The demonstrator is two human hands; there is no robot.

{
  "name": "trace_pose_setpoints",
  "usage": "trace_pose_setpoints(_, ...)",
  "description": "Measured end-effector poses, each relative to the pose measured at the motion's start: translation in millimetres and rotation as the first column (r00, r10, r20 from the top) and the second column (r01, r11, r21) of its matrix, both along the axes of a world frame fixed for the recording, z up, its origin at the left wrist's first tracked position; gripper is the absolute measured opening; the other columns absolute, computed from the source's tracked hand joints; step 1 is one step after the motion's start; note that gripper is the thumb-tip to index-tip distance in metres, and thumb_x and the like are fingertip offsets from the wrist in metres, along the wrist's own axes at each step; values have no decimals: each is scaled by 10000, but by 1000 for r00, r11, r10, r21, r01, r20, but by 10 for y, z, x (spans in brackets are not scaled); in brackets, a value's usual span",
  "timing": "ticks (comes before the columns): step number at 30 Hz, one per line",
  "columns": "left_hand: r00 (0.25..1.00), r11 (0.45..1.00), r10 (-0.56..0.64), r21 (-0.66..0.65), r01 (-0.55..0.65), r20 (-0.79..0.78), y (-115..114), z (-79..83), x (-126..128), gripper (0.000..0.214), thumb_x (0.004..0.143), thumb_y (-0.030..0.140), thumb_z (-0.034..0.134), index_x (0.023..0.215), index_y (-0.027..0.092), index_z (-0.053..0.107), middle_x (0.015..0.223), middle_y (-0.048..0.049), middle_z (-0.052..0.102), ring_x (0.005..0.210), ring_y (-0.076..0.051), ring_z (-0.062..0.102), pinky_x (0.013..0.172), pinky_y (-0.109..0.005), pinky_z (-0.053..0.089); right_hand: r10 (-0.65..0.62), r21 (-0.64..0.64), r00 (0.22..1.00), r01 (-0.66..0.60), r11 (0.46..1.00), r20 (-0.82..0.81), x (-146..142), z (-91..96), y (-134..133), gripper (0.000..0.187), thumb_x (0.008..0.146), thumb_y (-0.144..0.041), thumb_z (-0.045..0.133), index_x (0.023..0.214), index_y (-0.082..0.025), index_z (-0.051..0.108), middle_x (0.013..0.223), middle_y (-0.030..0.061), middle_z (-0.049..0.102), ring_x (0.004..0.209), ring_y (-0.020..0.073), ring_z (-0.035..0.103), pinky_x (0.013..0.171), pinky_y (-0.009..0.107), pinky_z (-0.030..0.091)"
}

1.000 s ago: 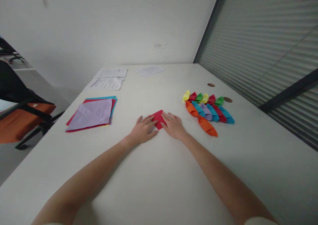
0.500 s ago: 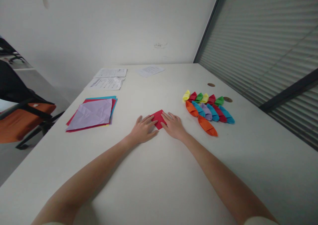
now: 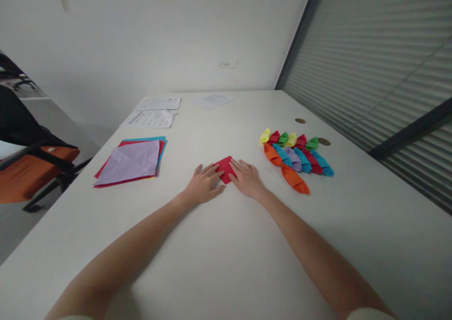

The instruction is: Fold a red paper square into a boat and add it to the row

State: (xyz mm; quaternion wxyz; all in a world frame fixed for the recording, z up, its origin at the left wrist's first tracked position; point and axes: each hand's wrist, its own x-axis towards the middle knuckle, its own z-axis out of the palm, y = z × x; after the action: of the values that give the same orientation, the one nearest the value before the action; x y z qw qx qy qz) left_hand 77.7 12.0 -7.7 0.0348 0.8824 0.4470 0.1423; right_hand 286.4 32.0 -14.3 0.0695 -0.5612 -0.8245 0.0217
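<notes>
A folded red paper lies flat on the white table in the middle of the view. My left hand rests on its left edge with the fingers stretched flat. My right hand presses its right side, fingers also spread flat. Part of the paper is hidden under both hands. To the left lies a stack of coloured paper sheets with a lilac sheet on top. To the right sit several folded paper shapes in yellow, red, green, orange, blue and lilac.
Printed white sheets and another sheet lie at the table's far end. Two round holes sit near the window blinds on the right. An orange and black chair stands left of the table.
</notes>
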Motion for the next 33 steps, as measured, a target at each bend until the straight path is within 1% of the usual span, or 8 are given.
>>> trace_pose_setpoints(5,1000,1000,2,-10,-2,1,3,-4,1,517,927,504,473,1377,254,510,1515,-98,419,1412,-295,360,1151,-589,244,-3,-6,1000,3,1000,4,3,-4,5,570,990,-442,257,1493,-197,368,1575,55,322,1431,280,302,1110,463,276)
trace_pose_setpoints(13,1000,1000,3,-14,-3,-2,11,-10,0,519,928,504,470,1381,254,510,1513,-104,420,1407,-301,364,1155,-583,237,2,16,1000,-3,1000,4,5,-9,-2,568,993,-437,254,1486,-183,380,1571,50,330,1423,279,313,1104,461,282)
trace_pose_setpoints(22,1000,1000,-3,-10,3,18,5,-7,1,509,923,494,485,1376,261,514,1505,-99,433,1406,-304,367,1151,-590,242,0,-4,1000,0,1000,-1,8,2,0,573,988,-434,261,1493,-186,369,1574,53,325,1427,281,307,1110,463,279)
trace_pose_setpoints(33,1000,1000,5,6,-5,9,-5,-5,9,513,929,504,469,1374,253,511,1508,-103,429,1405,-298,367,1148,-586,240,4,12,1000,-4,1000,-9,3,3,-6,570,992,-426,265,1488,-167,375,1572,56,327,1421,285,313,1102,467,284)
